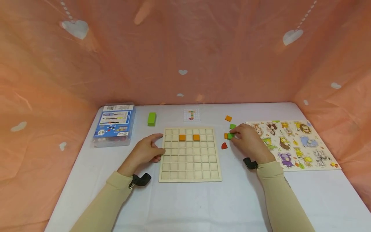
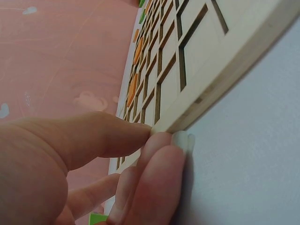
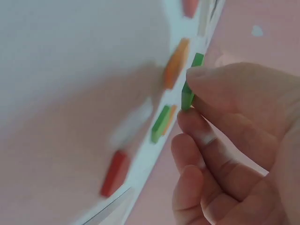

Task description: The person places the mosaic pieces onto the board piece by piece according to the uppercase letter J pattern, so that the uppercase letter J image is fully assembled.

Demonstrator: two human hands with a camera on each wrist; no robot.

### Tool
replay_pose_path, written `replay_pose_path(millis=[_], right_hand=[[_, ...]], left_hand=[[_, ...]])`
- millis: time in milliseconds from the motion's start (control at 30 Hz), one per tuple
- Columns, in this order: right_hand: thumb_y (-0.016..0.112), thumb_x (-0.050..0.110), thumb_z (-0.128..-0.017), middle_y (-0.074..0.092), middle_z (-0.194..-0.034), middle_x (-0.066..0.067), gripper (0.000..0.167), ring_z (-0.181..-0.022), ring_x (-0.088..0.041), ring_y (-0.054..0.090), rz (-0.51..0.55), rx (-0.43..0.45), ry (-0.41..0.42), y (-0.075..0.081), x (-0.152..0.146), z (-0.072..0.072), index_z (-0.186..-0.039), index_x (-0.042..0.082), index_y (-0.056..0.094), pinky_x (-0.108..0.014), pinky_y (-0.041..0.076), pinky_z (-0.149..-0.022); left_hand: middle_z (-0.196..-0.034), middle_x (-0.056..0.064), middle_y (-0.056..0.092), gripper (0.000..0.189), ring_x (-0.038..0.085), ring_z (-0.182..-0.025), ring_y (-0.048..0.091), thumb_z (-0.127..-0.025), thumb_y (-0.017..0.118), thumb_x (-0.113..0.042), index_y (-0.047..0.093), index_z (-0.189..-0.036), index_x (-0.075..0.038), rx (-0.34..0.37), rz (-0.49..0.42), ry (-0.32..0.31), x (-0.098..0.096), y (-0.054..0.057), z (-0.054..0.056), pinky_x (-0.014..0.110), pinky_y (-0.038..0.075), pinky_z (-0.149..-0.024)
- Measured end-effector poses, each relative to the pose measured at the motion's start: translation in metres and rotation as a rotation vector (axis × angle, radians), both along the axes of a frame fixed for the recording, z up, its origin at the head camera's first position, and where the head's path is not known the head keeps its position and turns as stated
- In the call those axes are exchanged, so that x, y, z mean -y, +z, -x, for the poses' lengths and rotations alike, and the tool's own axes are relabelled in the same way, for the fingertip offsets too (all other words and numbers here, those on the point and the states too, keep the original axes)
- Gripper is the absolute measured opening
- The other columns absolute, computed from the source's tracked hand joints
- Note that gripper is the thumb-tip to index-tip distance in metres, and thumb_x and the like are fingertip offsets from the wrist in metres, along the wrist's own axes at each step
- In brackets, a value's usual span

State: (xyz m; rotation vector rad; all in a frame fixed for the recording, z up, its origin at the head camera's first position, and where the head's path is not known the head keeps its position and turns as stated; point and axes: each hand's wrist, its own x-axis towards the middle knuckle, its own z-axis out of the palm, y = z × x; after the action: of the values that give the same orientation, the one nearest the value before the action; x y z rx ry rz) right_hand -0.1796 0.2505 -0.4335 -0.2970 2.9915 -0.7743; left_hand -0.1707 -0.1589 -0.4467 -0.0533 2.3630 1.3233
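My left hand (image 1: 146, 149) holds the left rim of a wooden grid board (image 1: 161, 170). In the left wrist view, the thumb (image 2: 112, 138) touches the rim and curled fingers lie against its side. Two orange square tiles (image 1: 182, 137) sit in separate cells of the board's second row. Right of the board, my right hand (image 1: 247, 141) pinches a green tile (image 3: 192, 84) between thumb and fingers. Near it lie an orange tile (image 3: 177, 63), another green tile (image 1: 233, 126) and a red quarter-round piece (image 1: 224, 146). Another red piece (image 3: 115, 173) shows in the right wrist view.
A card with a coloured hook-shaped pattern (image 1: 191, 115) lies behind the board. A green block (image 1: 152, 119) and a plastic box with a blue label (image 1: 114, 125) stand at the back left. An animal puzzle board (image 1: 295, 145) lies on the right. Another orange tile (image 1: 228, 118) lies farther back.
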Motion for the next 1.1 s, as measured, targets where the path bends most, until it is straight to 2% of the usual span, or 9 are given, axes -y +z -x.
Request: replay_pose_path(millis=[200,333,633,900,1100], right_hand=[[0.073,0.014,-0.1,0.073,-0.121,-0.015,0.025,-0.118,-0.035,0.066,0.013,-0.003,0.041,0.004,0.029,0.008,-0.122,0.003,0.079,-0.053,0.055,-0.106],[0.076,0.015,-0.099,0.072,-0.123,-0.014,0.027,-0.119,-0.033,0.065,0.033,0.031,0.081,0.006,0.06,0.015,-0.123,0.004,0.079,-0.052,0.055,-0.106],[0.077,0.014,-0.098,0.073,-0.118,-0.012,0.024,-0.116,-0.031,0.064,0.036,-0.014,0.261,0.006,0.114,0.025,-0.12,0.003,0.08,-0.045,0.058,-0.104],[0.082,0.019,-0.097,0.074,-0.111,-0.006,0.024,-0.104,-0.023,0.063,0.002,-0.024,0.284,-0.001,0.13,0.025,-0.118,0.006,0.081,-0.038,0.059,-0.096],[0.082,0.018,-0.097,0.074,-0.109,-0.006,0.023,-0.104,-0.023,0.063,-0.013,-0.054,0.294,-0.003,0.133,0.026,-0.117,0.006,0.081,-0.039,0.059,-0.096]], left_hand=[[-0.083,0.01,0.07,0.075,0.014,-0.063,0.069,-0.094,0.079,-0.014,0.047,-0.162,-0.014,-0.003,0.01,0.0,0.0,0.0,0.0,0.028,0.064,-0.064],[-0.082,0.009,0.069,0.074,0.014,-0.063,0.069,-0.094,0.079,-0.015,0.048,-0.162,-0.015,-0.008,0.015,0.002,0.0,0.0,0.001,0.028,0.063,-0.064],[-0.081,0.007,0.067,0.074,0.012,-0.061,0.068,-0.093,0.079,-0.012,0.049,-0.161,-0.013,-0.014,-0.003,0.001,-0.002,-0.001,-0.001,0.026,0.063,-0.061],[-0.08,0.007,0.068,0.074,0.012,-0.061,0.068,-0.093,0.079,-0.012,0.049,-0.161,-0.014,-0.012,-0.022,0.001,-0.003,-0.003,-0.002,0.026,0.063,-0.061],[-0.081,0.008,0.07,0.075,0.012,-0.061,0.068,-0.093,0.079,-0.012,0.049,-0.161,-0.014,-0.021,-0.014,-0.004,-0.001,-0.001,-0.001,0.026,0.063,-0.062]])
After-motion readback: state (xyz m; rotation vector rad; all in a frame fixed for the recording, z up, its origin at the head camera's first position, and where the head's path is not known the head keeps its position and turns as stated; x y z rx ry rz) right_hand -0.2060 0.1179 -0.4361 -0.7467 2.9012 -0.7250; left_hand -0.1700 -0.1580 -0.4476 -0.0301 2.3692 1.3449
